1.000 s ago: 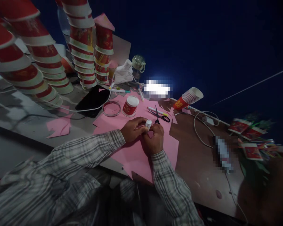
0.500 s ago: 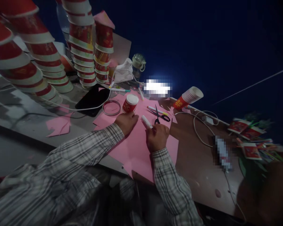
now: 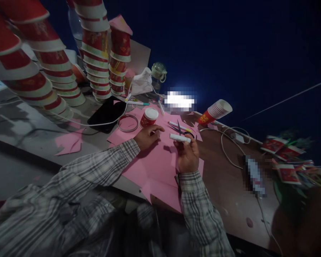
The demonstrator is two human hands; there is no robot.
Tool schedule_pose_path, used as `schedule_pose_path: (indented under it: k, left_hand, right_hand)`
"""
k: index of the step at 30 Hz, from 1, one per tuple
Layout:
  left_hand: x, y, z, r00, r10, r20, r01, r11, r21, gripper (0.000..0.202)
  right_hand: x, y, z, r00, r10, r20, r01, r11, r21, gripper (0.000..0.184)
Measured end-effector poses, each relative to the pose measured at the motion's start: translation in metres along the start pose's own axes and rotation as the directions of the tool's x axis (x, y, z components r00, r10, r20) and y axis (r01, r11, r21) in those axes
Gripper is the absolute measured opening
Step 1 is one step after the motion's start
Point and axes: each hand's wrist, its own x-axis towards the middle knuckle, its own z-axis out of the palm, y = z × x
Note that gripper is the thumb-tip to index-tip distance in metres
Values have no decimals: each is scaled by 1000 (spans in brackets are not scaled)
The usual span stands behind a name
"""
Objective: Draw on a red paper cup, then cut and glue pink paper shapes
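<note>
My right hand holds a white glue stick sideways in its fingers, above a pink paper sheet. My left hand is over the same paper with thumb and forefinger apart, and nothing shows between them. Just beyond it stands a red paper cup with a white top. Black-handled scissors lie behind the glue stick, partly hidden by my right fingers. Across them rests a white marker with a yellow end. A roll of tape lies left of the cup.
Tall stacks of red and white paper cups rise at the left. A black phone lies before them, crossed by a white cable. More nested cups lean at the back right, near a pixelated device.
My right hand has turned palm up and lifted the glue stick, swinging it nearly level. My left hand's fingers have risen from the paper and spread apart.
</note>
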Motion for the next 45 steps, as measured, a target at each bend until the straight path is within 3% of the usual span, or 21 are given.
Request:
schedule_pose_path:
  k: [5, 11, 15, 21, 27, 35, 41, 45]
  left_hand:
    - [-7, 3, 5, 998, 67, -3, -64, 973, 222, 43]
    - [-13, 10, 9, 989, 144, 23, -143, 922, 361, 13]
    - [-12, 9, 7, 978, 206, 37, -203, 897, 394, 16]
    - [-13, 4, 4, 934, 341, 101, -346, 801, 488, 20]
    - [-12, -1, 1, 930, 359, 71, -347, 801, 489, 22]
    - [-16, 7, 3, 961, 261, 85, -271, 851, 449, 21]
    - [-17, 6, 4, 961, 253, 115, -277, 832, 480, 23]
    - [-18, 7, 8, 935, 331, 131, -346, 760, 550, 30]
  right_hand:
    - [1, 0, 1, 995, 90, 33, -92, 992, 87, 35]
    - [-2, 1, 2, 998, 52, 35, -51, 999, -15, 35]
    - [-3, -2, 2, 999, 7, 32, -2, 990, -143, 36]
    - [-7, -3, 4, 997, 3, 77, 10, 986, -168, 32]
    - [-10, 5, 2, 979, 126, 160, -104, 985, -140, 32]
    - [-10, 5, 4, 955, 206, 213, -210, 978, -5, 31]
    - [-12, 3, 4, 945, 209, 250, -214, 977, -5, 32]
    - [-13, 4, 11, 957, 197, 215, -207, 978, 23, 34]
